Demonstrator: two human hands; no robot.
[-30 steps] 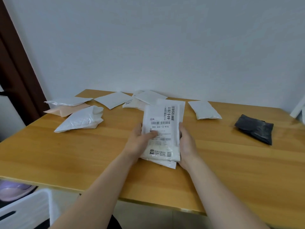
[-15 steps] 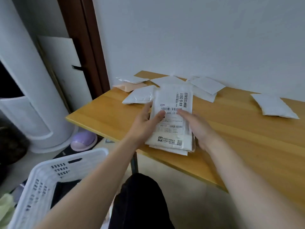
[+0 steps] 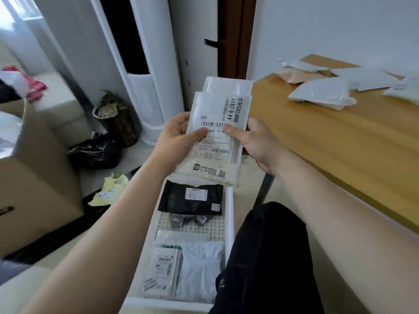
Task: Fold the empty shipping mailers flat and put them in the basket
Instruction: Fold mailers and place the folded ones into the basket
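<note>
A folded white mailer [image 3: 221,114] with a barcode label hangs in the air above the far end of the white basket [image 3: 230,214]. My left hand [image 3: 175,139] grips its left edge, thumb on the label. My right hand [image 3: 256,141] grips its right edge, thumb on the label too. Inside the basket lie a folded black mailer [image 3: 191,199], a small dark one [image 3: 186,219] and folded white mailers [image 3: 197,273] nearer me. Several other mailers [image 3: 322,94] lie on the wooden table [image 3: 340,141] to the right.
The basket stands on the floor between my dark-clothed leg [image 3: 267,257] and a cardboard box [image 3: 31,177]. A white tower appliance [image 3: 145,71], a black bag [image 3: 95,151] and a yellow-green wrapper [image 3: 108,189] sit beyond on the floor.
Both hands lifted the labelled white mailer off the table and carried it left, out past the table's edge to above the basket. My view swung left and down.
</note>
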